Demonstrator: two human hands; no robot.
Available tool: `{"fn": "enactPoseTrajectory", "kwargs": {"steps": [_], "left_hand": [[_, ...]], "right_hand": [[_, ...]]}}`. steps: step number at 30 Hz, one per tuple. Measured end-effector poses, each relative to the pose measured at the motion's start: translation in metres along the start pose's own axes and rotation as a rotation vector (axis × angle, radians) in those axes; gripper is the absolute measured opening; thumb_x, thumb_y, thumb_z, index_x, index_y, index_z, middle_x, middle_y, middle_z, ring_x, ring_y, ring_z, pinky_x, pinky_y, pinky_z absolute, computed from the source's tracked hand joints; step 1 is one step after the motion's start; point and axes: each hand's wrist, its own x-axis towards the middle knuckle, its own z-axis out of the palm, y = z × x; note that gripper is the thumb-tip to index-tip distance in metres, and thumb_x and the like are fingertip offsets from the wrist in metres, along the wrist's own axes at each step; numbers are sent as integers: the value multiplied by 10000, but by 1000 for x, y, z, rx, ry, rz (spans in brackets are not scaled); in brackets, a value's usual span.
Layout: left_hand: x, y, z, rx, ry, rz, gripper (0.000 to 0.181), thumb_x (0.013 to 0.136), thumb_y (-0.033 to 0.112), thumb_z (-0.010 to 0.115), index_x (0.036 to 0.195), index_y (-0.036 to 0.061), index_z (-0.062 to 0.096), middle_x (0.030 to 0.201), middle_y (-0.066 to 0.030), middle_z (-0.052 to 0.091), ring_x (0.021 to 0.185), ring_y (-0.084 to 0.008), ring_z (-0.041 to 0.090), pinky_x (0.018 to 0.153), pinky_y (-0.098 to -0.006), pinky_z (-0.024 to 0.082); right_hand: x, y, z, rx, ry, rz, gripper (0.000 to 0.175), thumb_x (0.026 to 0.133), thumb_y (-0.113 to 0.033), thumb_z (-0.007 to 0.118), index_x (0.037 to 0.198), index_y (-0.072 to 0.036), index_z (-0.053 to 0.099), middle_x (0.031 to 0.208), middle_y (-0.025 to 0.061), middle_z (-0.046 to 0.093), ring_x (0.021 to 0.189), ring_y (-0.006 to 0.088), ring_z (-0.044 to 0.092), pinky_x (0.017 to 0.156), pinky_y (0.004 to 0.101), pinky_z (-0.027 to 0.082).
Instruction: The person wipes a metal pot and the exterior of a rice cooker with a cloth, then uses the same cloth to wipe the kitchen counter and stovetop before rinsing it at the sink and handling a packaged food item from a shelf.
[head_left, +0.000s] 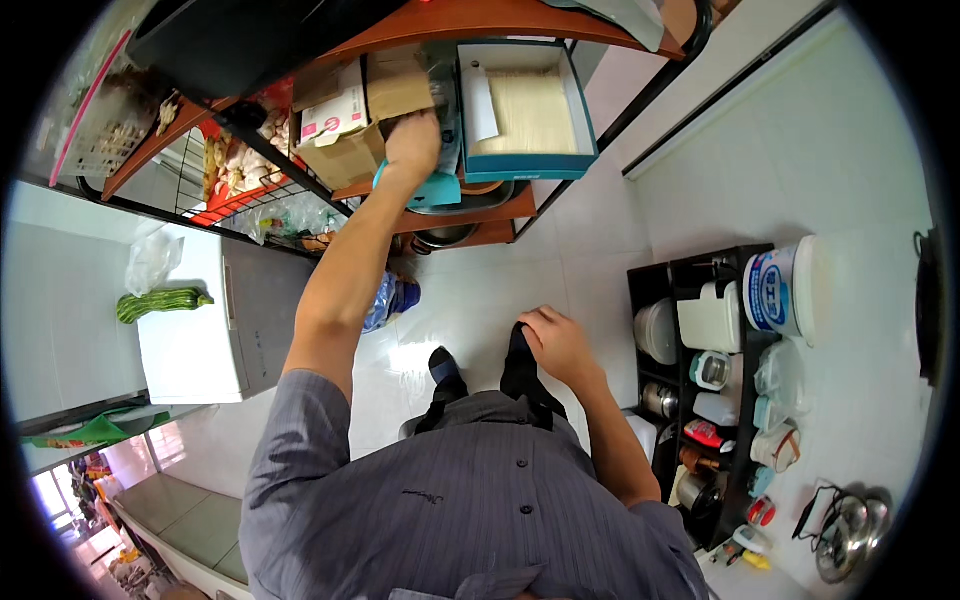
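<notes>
My left hand (414, 146) reaches into an open cardboard box (341, 161) on the rack shelf; its fingertips are hidden inside, so its grip does not show. A white carton with pink print (336, 112) stands in the same box. Beneath my left wrist lies a turquoise item (437, 191), partly covered. Right of the hand sits a teal-edged open box (529, 166) holding a stack of thin pale sheets or sticks (529, 112) and a white paper slip. My right hand (555, 341) hangs over the floor with fingers loosely bent, holding nothing visible.
Garlic bulbs (247, 166) fill a red-lined wire basket on the left. A striped green squash (163, 303) lies on a white appliance (187, 360). Black rack posts frame the shelves. A black cubby shelf (675, 262) with containers and a large white bucket (780, 289) stands right.
</notes>
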Motion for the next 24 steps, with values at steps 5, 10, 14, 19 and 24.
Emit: {"fn": "enactPoseTrajectory", "kwargs": {"steps": [5,10,14,19,24], "left_hand": [[-1,8,3,-64,269,-82,364,867,30,548,1211,51,664,922,-244,696,866,-435,689,788,-504,562],[-29,21,-1,-47,572,21,340,820,-27,570,1129,53,686,968,-180,674,879,-387,639,787,-470,532],[-72,44,-11,-134,675,88,383,755,-97,600,1102,42,682,1051,-128,638,956,-336,596,813,-427,517],[-120,81,-36,-178,717,152,404,713,-91,645,1089,46,697,1030,-116,622,940,-331,594,814,-415,507],[-167,112,-48,-243,704,254,415,671,-50,662,1067,57,725,1047,-86,613,990,-297,586,843,-405,484]], "right_hand": [[-8,66,-18,45,-18,0,137,916,-106,616,1023,-50,681,967,141,674,879,367,665,759,452,542],[7,107,-37,39,-92,-8,150,904,-64,615,1031,-38,691,983,146,681,888,373,664,760,443,540],[34,114,-52,90,-120,-71,143,907,-84,625,1027,-45,694,975,159,687,862,369,669,756,436,545],[82,93,-61,420,-128,-20,189,947,-137,647,1109,-55,698,969,142,714,843,294,698,747,374,550],[144,24,-81,1208,-147,282,408,1023,-196,591,1376,-4,521,1218,99,643,996,205,677,809,342,560]]}}
